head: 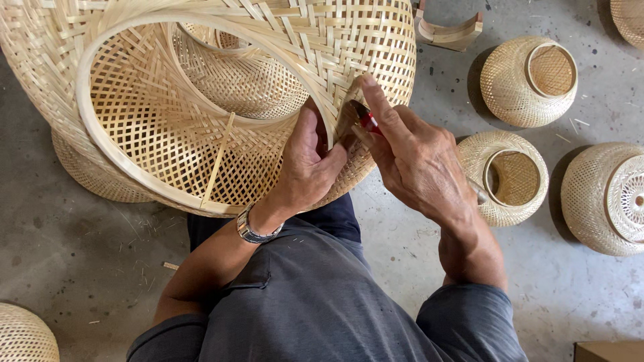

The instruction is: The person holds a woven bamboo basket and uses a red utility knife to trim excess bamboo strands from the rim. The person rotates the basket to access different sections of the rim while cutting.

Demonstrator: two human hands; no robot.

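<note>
Left grip (305, 164): fingers closed over the rim of the large woven bamboo basket (201, 100), thumb outside the weave; right grip (409, 157): closed on a red-handled tool (367, 121), tip pressed to the basket rim just beside the left thumb; the basket rests over the person's lap; three smaller woven baskets (513, 177) stand on the concrete floor (80, 248), right of the large basket.

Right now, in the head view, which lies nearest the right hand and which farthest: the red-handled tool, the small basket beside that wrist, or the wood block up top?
1. Red-handled tool, held in the right hand.
2. Small basket, just right of the wrist.
3. Wood block, top edge.
</note>
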